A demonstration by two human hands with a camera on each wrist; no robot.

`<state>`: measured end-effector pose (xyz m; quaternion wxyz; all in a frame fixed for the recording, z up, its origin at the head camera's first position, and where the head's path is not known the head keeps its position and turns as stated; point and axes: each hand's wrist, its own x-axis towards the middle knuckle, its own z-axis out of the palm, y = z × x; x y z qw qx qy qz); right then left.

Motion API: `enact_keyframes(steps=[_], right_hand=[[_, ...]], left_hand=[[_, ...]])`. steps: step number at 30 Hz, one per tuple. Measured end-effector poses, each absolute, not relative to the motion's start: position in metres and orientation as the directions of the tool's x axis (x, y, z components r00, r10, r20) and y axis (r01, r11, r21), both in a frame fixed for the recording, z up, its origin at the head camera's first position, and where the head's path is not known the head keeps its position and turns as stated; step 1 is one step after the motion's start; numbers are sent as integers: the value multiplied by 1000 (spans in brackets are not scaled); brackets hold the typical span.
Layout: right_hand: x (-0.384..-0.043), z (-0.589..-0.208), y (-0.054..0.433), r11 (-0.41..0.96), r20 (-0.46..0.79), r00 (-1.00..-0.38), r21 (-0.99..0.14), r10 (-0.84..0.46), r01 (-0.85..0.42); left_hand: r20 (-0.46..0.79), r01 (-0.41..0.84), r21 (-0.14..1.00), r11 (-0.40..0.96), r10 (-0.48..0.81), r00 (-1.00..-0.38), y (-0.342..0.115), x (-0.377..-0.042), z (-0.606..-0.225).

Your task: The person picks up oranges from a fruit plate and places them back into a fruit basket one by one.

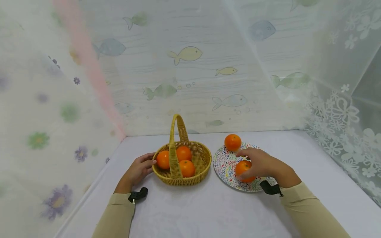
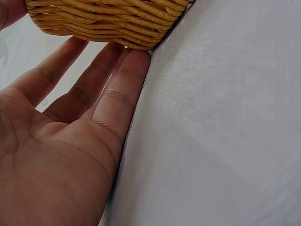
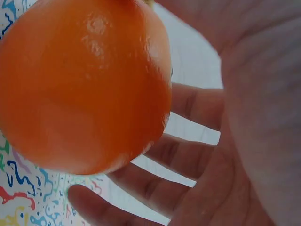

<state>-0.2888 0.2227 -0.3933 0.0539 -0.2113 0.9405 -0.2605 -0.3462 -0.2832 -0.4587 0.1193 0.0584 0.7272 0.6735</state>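
Observation:
My left hand [image 1: 139, 170] is beside the yellow wicker basket [image 1: 190, 180], its fingertips touching the basket's left side; in the left wrist view the fingers [image 2: 117, 96] reach the woven wall [image 2: 108, 21] low by the cloth. Three oranges [image 1: 187, 168] lie inside the basket under its tall handle. At the right, my right hand [image 1: 262, 162] is spread around an orange [image 1: 242, 168] on the patterned plate [image 1: 222, 165]. The right wrist view shows that orange [image 3: 84, 89] close up, with the fingers [image 3: 178, 153] extended behind it. Whether the thumb touches it is hard to tell.
Another orange [image 1: 232, 142] sits near the plate's back edge. A white cloth [image 1: 190, 211] covers the table. Behind stands a fish-print curtain [image 1: 190, 82], with a flower-print one [image 1: 59, 148] on the left and lacy netting [image 1: 342, 132] on the right.

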Motion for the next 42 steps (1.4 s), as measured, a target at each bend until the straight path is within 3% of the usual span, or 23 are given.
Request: enact_keyframes(steps=[12, 25, 42], right_hand=[[-288, -395, 224, 778, -89, -910, -556, -406, -293], [-298, -404, 222, 785, 25, -915, -505, -402, -359], [-295, -402, 213, 766, 92, -918, -522, -387, -375]], left_hand=[[-83, -64, 995, 79, 264, -961, -283, -344, -457], [-64, -42, 996, 84, 287, -956, -284, -345, -458], [-70, -52, 996, 73, 284, -956, -284, -344, -458]])
